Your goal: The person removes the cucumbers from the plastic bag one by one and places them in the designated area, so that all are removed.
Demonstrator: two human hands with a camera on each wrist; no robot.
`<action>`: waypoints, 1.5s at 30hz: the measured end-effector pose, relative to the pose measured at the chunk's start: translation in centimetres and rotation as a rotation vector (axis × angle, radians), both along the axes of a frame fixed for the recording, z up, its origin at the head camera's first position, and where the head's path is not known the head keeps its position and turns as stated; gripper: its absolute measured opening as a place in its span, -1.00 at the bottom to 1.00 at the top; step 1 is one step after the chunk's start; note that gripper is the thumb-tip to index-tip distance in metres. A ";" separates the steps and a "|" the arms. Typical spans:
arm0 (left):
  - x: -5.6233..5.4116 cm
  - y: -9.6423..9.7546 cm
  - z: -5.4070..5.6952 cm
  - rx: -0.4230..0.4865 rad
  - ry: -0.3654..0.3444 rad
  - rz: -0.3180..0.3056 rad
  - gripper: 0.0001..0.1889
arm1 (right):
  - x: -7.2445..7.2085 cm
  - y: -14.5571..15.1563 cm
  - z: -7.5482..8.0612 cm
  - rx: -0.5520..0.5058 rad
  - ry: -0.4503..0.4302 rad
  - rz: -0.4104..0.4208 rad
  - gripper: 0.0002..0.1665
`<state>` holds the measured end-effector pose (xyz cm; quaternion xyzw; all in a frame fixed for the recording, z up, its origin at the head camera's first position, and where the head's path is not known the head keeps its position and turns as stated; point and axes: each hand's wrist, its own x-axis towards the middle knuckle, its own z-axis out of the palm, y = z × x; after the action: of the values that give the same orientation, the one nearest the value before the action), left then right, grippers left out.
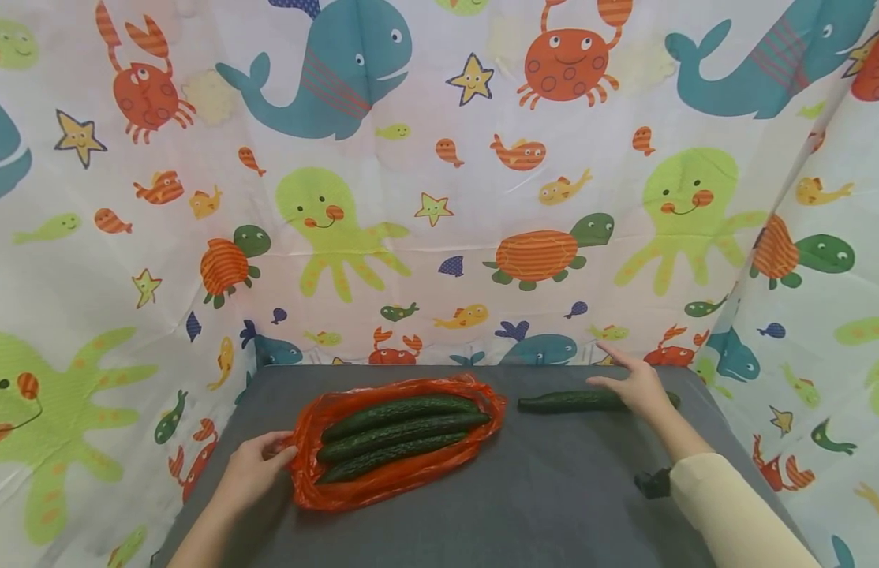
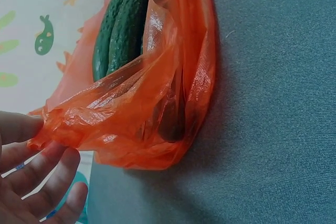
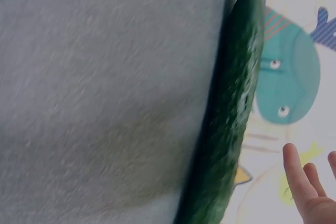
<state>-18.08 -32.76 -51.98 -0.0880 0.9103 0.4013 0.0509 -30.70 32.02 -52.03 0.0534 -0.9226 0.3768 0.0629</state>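
I have the left hand (image 1: 251,473) at the 9 o'clock edge of the red bag (image 1: 383,484), thumb and fingers pinching its plastic. The bag gapes upward on the grey table (image 1: 539,497), its long axis tilted slightly from between 8 and 9 o'clock to between 2 and 3. Three cucumbers (image 1: 404,433) lie inside, side by side along that same slant.

Off the bag's 3 o'clock end, I see the lone cucumber (image 1: 570,402) flat on the table, just apart from the bag, pointing almost straight from 9 to 3. My right wrist view shows it running from just past 12, where it narrows, to just past 6.

The right hand (image 1: 644,390) is by its 3 o'clock half, grasping nothing, fingers and thumb spread; the fingers I see up close are clear of the skin.
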 end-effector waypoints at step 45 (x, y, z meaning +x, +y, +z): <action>0.3 0.5 -0.2 -0.017 -0.010 0.009 -0.51 | 1.6 -18.3 0.4 -0.186 0.062 0.319 -0.20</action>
<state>-17.80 -32.30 -52.21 -0.0946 0.9130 0.3934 0.0530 -29.12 13.74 -51.58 0.2046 -0.8612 0.4640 0.0353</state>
